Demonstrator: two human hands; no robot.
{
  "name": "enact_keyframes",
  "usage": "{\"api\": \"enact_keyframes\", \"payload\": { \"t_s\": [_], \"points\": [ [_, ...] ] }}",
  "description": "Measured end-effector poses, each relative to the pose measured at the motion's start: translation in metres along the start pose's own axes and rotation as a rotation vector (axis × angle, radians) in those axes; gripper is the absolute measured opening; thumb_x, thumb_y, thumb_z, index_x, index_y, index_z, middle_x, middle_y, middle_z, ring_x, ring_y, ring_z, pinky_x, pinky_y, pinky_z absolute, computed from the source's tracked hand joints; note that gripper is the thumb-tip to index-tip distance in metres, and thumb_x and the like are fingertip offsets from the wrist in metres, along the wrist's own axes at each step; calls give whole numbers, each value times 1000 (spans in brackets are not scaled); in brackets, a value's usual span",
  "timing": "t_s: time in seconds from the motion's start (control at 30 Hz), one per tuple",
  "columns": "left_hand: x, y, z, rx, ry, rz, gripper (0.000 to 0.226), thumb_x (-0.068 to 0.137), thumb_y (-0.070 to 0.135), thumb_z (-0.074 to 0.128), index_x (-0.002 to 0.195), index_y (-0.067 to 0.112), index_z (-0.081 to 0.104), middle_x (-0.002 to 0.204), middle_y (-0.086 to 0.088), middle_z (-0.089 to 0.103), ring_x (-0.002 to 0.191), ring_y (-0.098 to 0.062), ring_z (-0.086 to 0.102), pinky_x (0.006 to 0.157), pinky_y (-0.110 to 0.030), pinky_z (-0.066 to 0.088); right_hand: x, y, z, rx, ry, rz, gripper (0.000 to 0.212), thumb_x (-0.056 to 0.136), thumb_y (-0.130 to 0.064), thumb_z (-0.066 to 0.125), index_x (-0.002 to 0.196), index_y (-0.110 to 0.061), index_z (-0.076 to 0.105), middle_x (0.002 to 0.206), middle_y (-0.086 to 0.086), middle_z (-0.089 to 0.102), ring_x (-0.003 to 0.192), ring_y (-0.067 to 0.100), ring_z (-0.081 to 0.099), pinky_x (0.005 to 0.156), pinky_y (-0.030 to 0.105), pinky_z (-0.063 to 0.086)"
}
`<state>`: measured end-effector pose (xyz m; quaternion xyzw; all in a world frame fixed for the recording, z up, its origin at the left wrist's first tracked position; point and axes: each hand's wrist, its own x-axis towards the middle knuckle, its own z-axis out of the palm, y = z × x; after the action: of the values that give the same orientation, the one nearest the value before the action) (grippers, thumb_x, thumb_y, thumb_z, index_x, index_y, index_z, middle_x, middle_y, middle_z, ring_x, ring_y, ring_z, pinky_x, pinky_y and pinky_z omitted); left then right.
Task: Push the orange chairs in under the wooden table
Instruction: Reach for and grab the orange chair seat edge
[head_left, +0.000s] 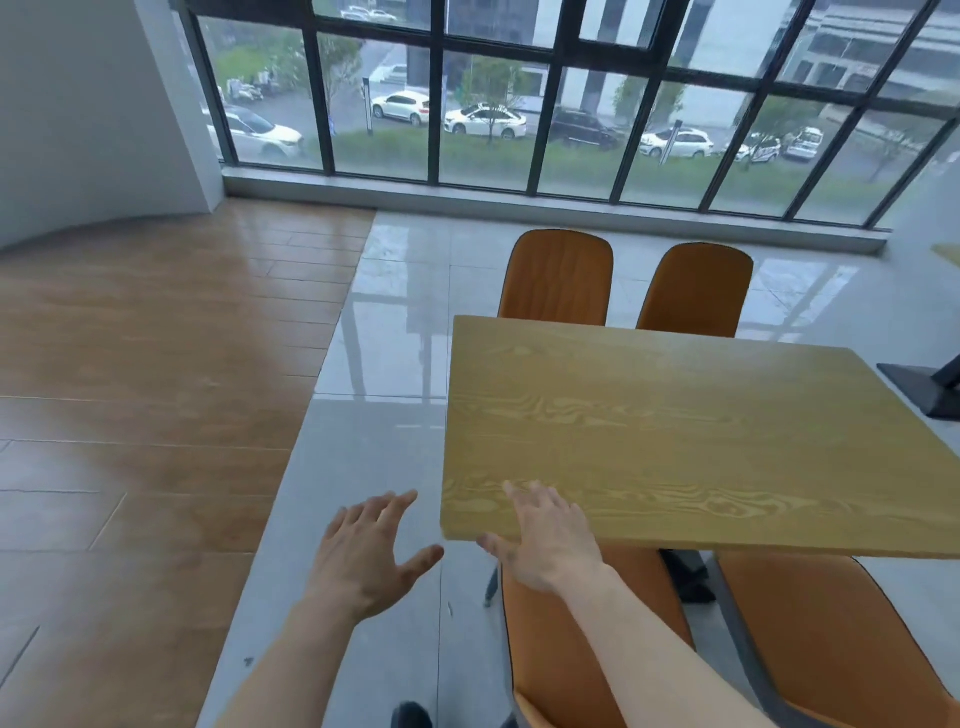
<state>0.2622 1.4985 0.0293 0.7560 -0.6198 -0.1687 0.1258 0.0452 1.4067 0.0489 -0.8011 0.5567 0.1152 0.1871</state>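
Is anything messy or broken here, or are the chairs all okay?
Nothing looks broken or spilled. The wooden table is bare, and four orange chairs sit around it: two far ones and two near ones. The right hand rests on the table's corner; the left hand is open.

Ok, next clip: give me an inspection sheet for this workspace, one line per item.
Surface: wooden table, top bare, near left corner under the right hand.
Job's things: four orange chairs; far left chair and far right chair with backs against the far edge; near left chair and near right chair reach under the near edge.
Clutter: nothing seen.
Hands: left hand open, over the floor, touching nothing; right hand open, fingers on the table corner.
Cables: nothing seen.
Surroundings: glossy tiled floor, wood-look floor to the left, big windows facing parked cars, a dark base at right.
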Motion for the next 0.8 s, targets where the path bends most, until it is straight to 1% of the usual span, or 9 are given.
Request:
{"api": "enact_keyframes", "payload": {
  "t_s": [0.1,0.2,0.33,0.57,0.67,0.8],
  "points": [
    [58,-35,-19,22,-7,-6,81,81,78,40,148,39,18,155,6,29,140,-18,24,118,-41,16,65,-25,-14,7,-5,17,90,91,-77,40,160,-31,5,169,10,7,155,29,6,124,54,12],
    [122,-70,-43,45,-18,-27,80,82,76,42,149,38,18,156,4,28,141,-19,22,118,-41,14,136,-50,-27,33,-23,37,91,90,-78,39,159,-31,3,169,9,4,155,28,2,125,53,10],
    [217,-103,-85,72,-46,-44,81,82,76,43,149,38,17,156,4,27,141,-20,23,118,-41,16,224,-82,-59,72,-41,48,91,90,-77,40,159,-30,6,169,11,6,155,29,4,125,53,12],
    [387,-139,-144,103,-45,37,81,81,76,42,148,40,18,156,6,29,140,-20,24,118,-41,16,369,-115,-136,121,8,72,90,90,-78,40,159,-30,8,169,11,8,155,29,6,124,53,13],
    [467,-162,-151,108,-64,81,80,81,76,44,148,41,19,155,6,30,140,-20,25,117,-42,18,436,-120,-157,135,31,112,89,91,-76,41,159,-30,9,169,11,9,155,28,6,124,52,12],
    [579,-197,-154,112,-124,181,80,82,76,43,148,41,16,156,6,28,141,-19,23,118,-41,16,530,-129,-178,161,44,215,86,92,-71,46,158,-29,12,168,9,13,154,26,7,122,50,16]
  ]
}}
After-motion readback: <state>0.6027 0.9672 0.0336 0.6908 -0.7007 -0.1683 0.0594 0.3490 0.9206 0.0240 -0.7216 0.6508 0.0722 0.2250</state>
